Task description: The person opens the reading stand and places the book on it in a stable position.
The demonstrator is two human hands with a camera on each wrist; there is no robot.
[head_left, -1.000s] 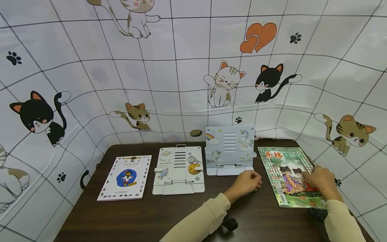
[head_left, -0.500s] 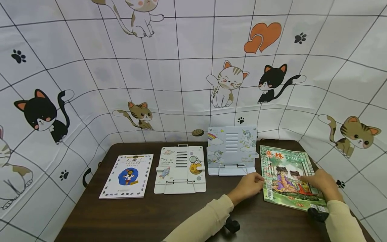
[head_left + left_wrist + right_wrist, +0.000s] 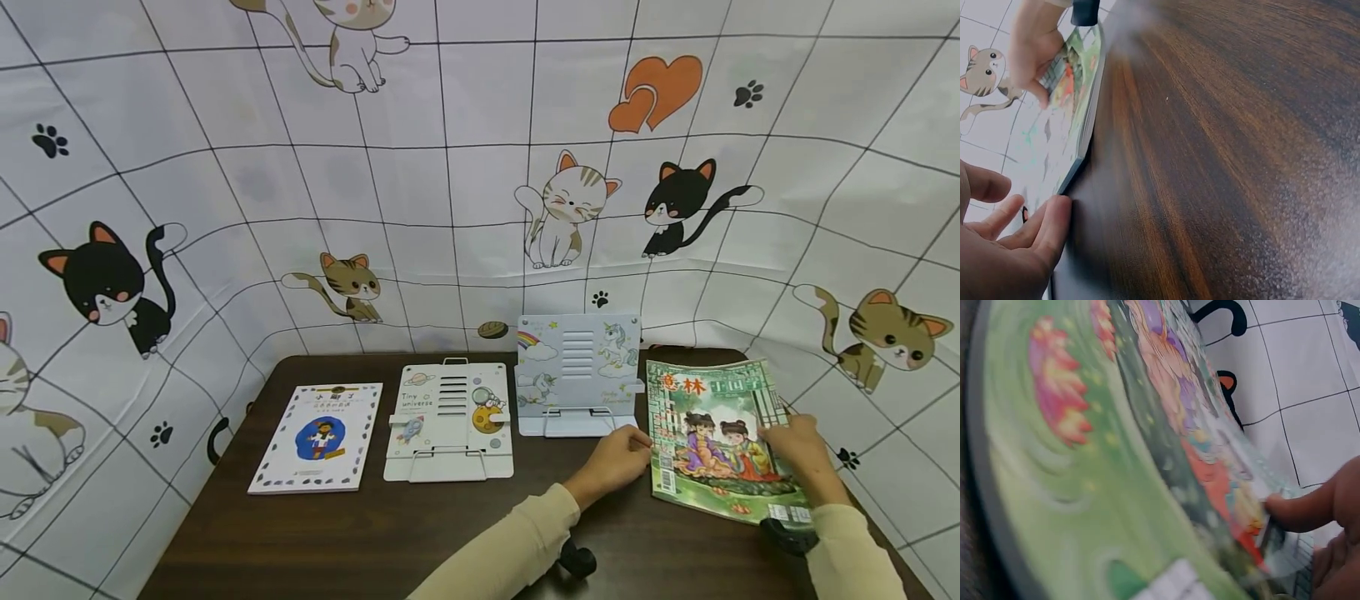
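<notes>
Head | right hand (image 3: 804,457) pinches magazine (image 3: 720,442) by right edge | left hand (image 3: 611,462), fingers extended, touches left edge

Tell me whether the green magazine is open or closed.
Closed: the green magazine has its front cover facing up, and the left wrist view shows its page edges stacked together.

Head view, right of frame: magazine (image 3: 720,425), cover marked "意林" in orange-red characters at upper left; adjoining pale characters illegible. Barcode (image 3: 667,481) at the cover's lower left. Centre of frame: the left stand (image 3: 448,442) reads "Tiny universe"; the right stand (image 3: 553,377) bears illegible script. Left of frame: booklet (image 3: 318,437), title beginning "小", remainder unclear.
</notes>
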